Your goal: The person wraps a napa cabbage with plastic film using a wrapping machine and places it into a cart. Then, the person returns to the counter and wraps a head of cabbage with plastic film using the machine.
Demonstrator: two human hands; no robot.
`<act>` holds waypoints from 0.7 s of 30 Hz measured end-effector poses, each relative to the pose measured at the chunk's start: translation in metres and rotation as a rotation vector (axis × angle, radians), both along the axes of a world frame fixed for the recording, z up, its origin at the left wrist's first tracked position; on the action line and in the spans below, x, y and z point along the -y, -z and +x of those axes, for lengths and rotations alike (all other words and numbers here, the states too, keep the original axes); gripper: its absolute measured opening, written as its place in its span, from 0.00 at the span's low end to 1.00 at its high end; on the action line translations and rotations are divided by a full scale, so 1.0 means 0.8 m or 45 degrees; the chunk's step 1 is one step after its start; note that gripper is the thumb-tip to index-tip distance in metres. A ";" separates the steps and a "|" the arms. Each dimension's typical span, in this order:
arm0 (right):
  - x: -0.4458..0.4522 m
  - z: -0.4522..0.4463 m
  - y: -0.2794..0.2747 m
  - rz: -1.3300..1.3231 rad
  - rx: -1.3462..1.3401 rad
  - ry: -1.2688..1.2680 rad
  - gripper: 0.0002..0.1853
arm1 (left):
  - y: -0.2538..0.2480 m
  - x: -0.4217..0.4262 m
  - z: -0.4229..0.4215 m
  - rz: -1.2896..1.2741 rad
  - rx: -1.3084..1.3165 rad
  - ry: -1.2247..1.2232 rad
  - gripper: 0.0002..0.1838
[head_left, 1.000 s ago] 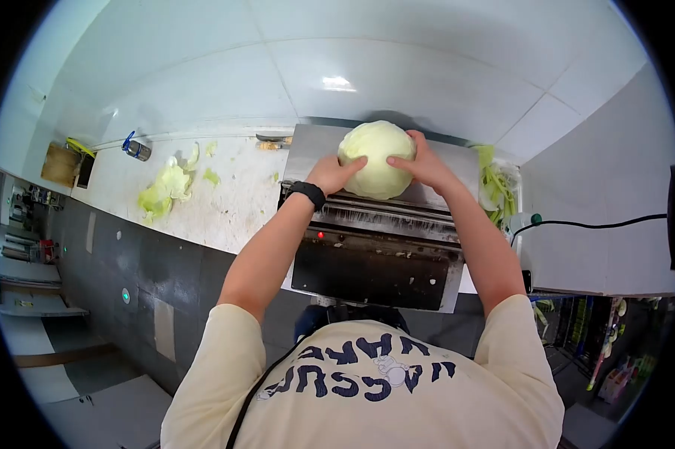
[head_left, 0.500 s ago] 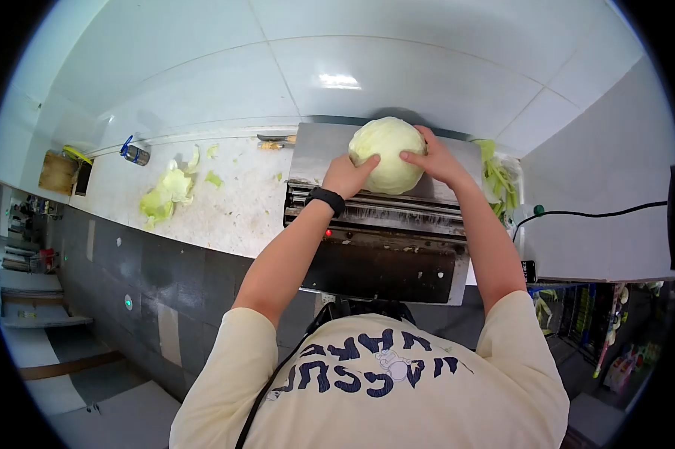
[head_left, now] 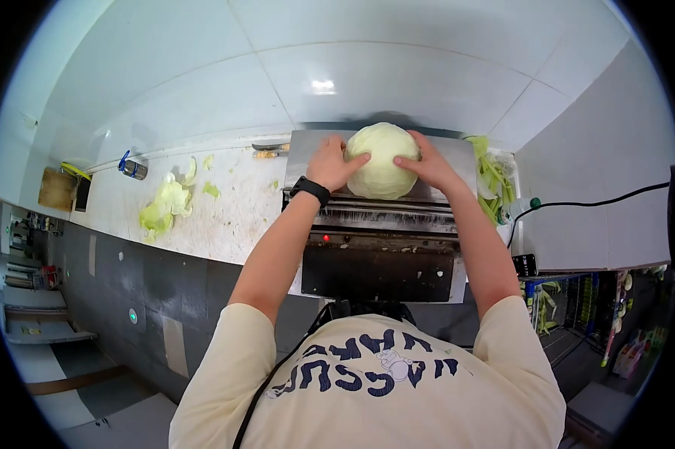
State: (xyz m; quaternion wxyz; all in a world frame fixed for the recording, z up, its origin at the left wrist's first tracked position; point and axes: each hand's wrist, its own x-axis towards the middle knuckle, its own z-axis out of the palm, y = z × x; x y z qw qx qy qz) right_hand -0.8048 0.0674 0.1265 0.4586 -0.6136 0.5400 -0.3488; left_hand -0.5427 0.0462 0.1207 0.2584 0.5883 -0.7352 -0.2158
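A pale green, round head of cabbage (head_left: 383, 170) rests on the metal top (head_left: 307, 153) of what looks like a film-wrapping machine. My left hand (head_left: 335, 164) is against its left side, thumb across the front. On the opposite side my right hand (head_left: 428, 162) grips it, thumb on the front and fingers curving behind. The undersides of the fingers are hidden. Nearer my body lie the machine's roller (head_left: 382, 217) and a dark flat plate (head_left: 379, 273), with a small red light (head_left: 326, 239) glowing between.
Left on the white counter (head_left: 229, 217) lie loose cabbage leaves (head_left: 167, 206), a bottle with a blue loop (head_left: 133, 166) and a knife (head_left: 270, 147). Green leaves (head_left: 493, 179) are piled right of the machine. A black cable (head_left: 599, 203) runs along the right, above a phone-like device (head_left: 525, 264).
Both hands stay on the cabbage, which seems slightly turned. My left hand has shifted left, around its side. The whole view has moved a little.
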 end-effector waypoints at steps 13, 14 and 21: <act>-0.032 -0.021 0.009 -0.645 -0.637 0.258 0.40 | 0.003 -0.004 0.039 -0.081 -0.310 -0.025 0.13; -0.059 -0.023 -0.018 -0.556 -0.455 0.323 0.37 | -0.012 -0.021 0.056 -0.087 -0.364 -0.019 0.11; -0.201 -0.085 -0.009 -0.447 -0.509 0.512 0.14 | -0.009 -0.116 0.168 -0.283 0.242 0.387 0.06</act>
